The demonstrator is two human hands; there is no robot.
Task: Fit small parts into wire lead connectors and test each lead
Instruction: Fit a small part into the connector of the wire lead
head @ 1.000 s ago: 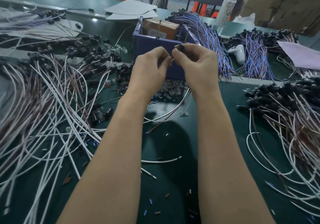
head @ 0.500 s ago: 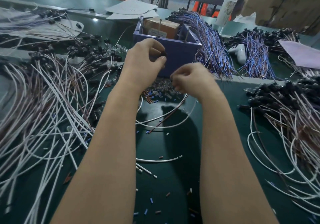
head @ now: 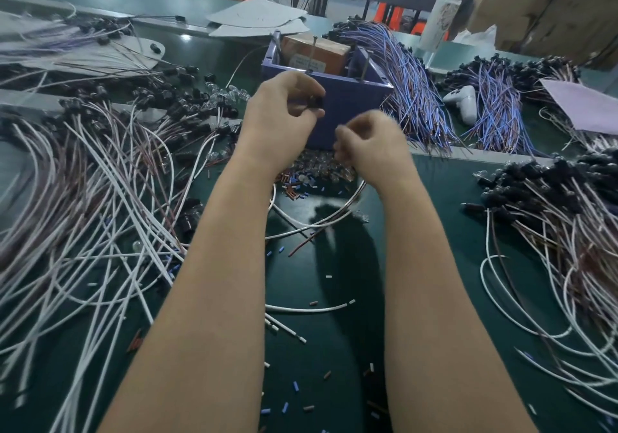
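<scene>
One green counter [head: 317, 349] is strewn with lead piles [head: 83, 198]; cartons [head: 551, 8] are stacked behind. One black connector [head: 316, 101] is pinched in the left grip [head: 284, 111], before one blue box [head: 347, 111]. The right grip [head: 371, 145] is blurred, curled; contents cannot be told.

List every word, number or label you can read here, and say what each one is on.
No text here can be read.
The white label on the brown box in the blue bin: printed lines, too blurred to read.
The white bottle at the back: dark markings, too blurred to read.
</scene>
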